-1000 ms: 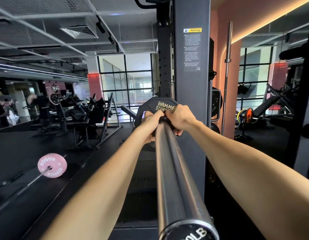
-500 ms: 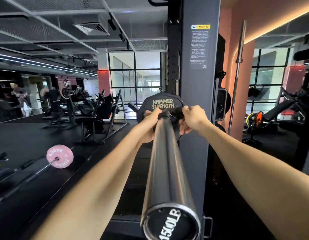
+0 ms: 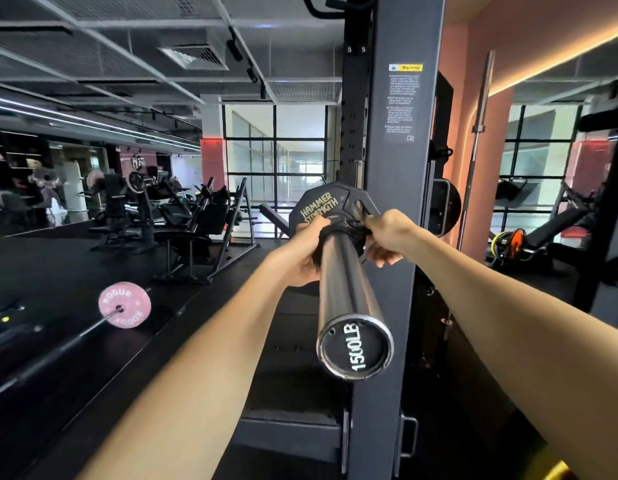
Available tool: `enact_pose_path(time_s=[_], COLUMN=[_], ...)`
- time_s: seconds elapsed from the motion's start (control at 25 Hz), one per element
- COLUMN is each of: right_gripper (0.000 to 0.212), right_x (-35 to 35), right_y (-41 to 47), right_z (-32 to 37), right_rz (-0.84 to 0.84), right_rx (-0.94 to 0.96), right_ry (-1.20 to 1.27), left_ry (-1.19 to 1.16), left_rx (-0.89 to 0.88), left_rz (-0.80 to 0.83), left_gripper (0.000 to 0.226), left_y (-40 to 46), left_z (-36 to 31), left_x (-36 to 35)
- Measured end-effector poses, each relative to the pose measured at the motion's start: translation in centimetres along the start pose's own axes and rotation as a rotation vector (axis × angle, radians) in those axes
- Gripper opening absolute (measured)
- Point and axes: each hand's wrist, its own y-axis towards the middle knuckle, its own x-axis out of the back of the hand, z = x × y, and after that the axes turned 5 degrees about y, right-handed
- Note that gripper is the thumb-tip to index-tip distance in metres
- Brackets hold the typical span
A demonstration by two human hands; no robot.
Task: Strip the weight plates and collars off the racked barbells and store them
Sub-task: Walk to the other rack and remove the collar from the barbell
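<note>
A steel barbell sleeve (image 3: pixel 345 292) points toward me, its end cap marked 1500LB. At its far end sits a black Hammer Strength plate (image 3: pixel 321 206). A black collar (image 3: pixel 338 232) wraps the sleeve just in front of the plate. My left hand (image 3: pixel 300 254) grips the collar from the left. My right hand (image 3: pixel 387 237) pinches the collar's right side. Both arms reach straight out along the sleeve.
The dark rack upright (image 3: pixel 397 202) with a warning label stands right behind the sleeve. A pink Rogue plate (image 3: pixel 124 304) on another bar lies on the floor at the left. A spare bar (image 3: pixel 477 147) stands upright at the right. Benches and machines fill the back left.
My view has pulled back, so the sleeve's end cap shows in full. Both hands have slid the collar a little toward me, uncovering more of the plate's face.
</note>
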Motion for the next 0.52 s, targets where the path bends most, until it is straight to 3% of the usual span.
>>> enact_pose_path(time_s=[0.12, 0.24, 0.4, 0.52], right_gripper=[0.043, 0.049, 0.044, 0.047], right_x=[0.1, 0.3, 0.9, 1.3], right_y=[-5.2, -10.7, -18.0, -22.7], right_z=[0.2, 0.3, 0.3, 0.7], right_rz=[-0.022, -0.03, -0.033, -0.025], right_rx=[-0.017, -0.014, -0.032, -0.045], right_ry=[0.05, 0.103, 0.155, 0.16], left_ry=[-0.028, -0.071, -0.08, -0.122], left_rx=[0.106, 0.096, 0.092, 0.096], left_rz=[0.108, 0.135, 0.2, 0.243], left_gripper=[0.044, 0.069, 0.051, 0.051], left_y=[-4.9, -9.4, -16.2, -20.6], left_z=[-0.3, 0.0, -0.4, -0.9], left_x=[0.8, 1.3, 1.4, 1.4])
